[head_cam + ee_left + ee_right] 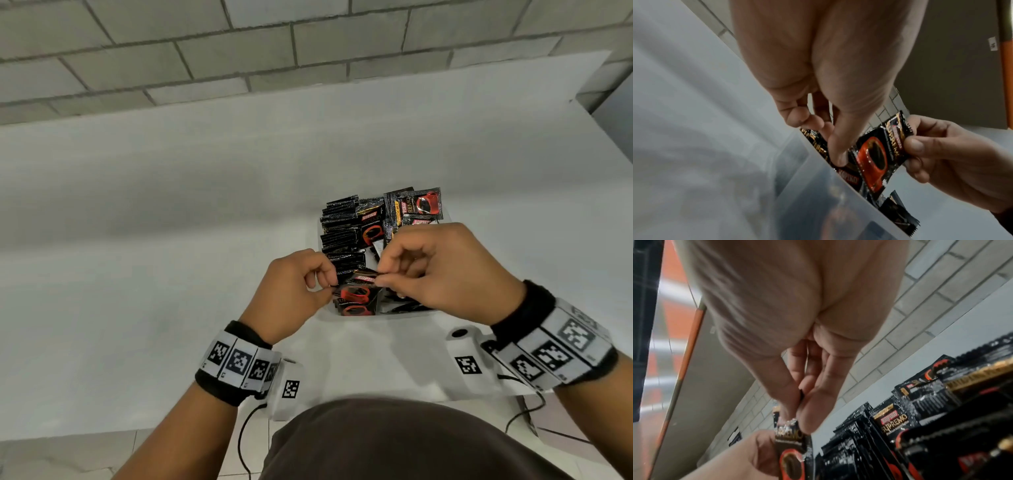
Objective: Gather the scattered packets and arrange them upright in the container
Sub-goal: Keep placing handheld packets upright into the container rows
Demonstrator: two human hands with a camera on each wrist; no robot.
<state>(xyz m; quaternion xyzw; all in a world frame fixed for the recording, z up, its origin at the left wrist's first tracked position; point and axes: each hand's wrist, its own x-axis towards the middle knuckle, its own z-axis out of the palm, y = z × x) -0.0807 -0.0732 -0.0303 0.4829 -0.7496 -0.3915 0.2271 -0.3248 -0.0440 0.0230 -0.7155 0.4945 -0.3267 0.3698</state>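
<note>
Both hands work over the near end of the container (322, 240), a pale translucent plastic box on the white table (171, 274). The left hand (291, 291) and the right hand (445, 270) each pinch 1 end of the same packet (356, 291), thumb against fingertips, holding it stretched between them just above the box's near rim. Held by both ends like this, the thin sachet probably stays flat and square, so it can be slid down on edge rather than flopping over.

Further back in the box, a row of packets (342, 226) already stands upright along the left side, packed close so each props the next. At the far right, several loose packets (416, 205) lie flat or tilted with their faces up, apparently not yet sorted. The right wrist view shows the same standing row (859, 434) close beside the held sachet.

The wrappers are black foil with a red cup pictured. The printing reads "KOPIKO" in a red band and "SUPREMO" in gold; a smaller line beneath is too blurred to read. In the left wrist view the held packet (877, 154) shows "SUPREM", the last letter seemingly covered by a fingertip.
</note>
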